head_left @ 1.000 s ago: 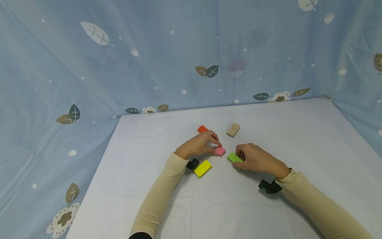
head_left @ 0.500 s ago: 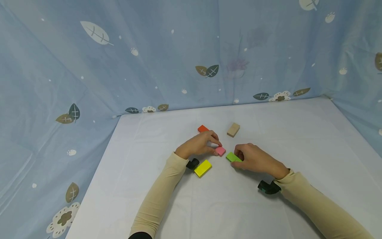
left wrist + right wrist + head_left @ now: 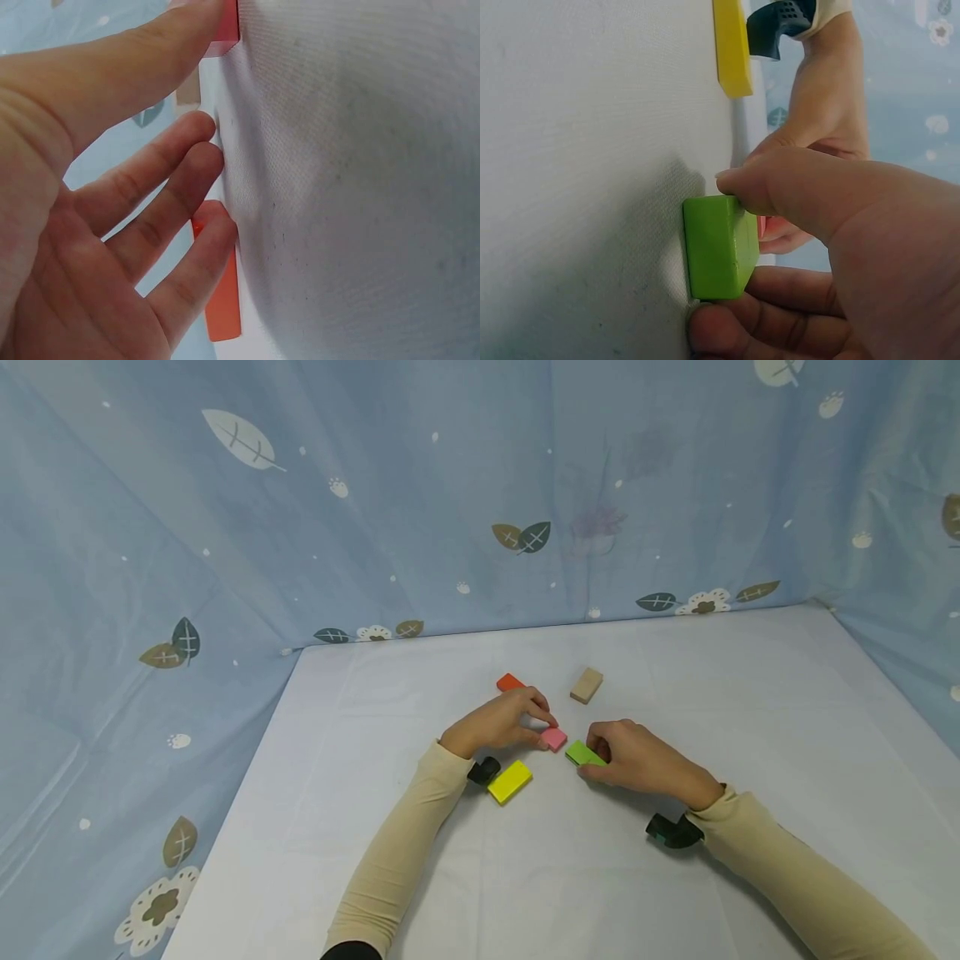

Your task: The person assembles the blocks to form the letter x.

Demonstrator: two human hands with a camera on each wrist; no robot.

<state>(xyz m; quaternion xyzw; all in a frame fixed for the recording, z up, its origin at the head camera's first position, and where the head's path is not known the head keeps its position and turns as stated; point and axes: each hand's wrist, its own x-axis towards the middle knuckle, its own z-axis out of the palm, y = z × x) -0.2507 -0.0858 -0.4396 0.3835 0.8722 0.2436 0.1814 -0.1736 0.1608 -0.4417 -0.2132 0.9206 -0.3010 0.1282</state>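
A pink block lies flat on the white cloth, and my left hand pinches its left end between thumb and fingers. In the left wrist view the thumb covers much of that pink block. Just to the right, my right hand grips a green block by its long sides. The right wrist view has the green block resting on the cloth, thumb on one side and fingers on the other. A small gap separates the pink and green blocks.
An orange-red block lies behind the left hand, partly hidden by it. A plain wooden block lies farther back. Beside the left wrist camera is a yellow block. A blue patterned curtain hangs behind the white tabletop.
My right hand has slid the green block slightly left and away from me, closer to the pink block. The left hand and the other blocks have stayed in place.
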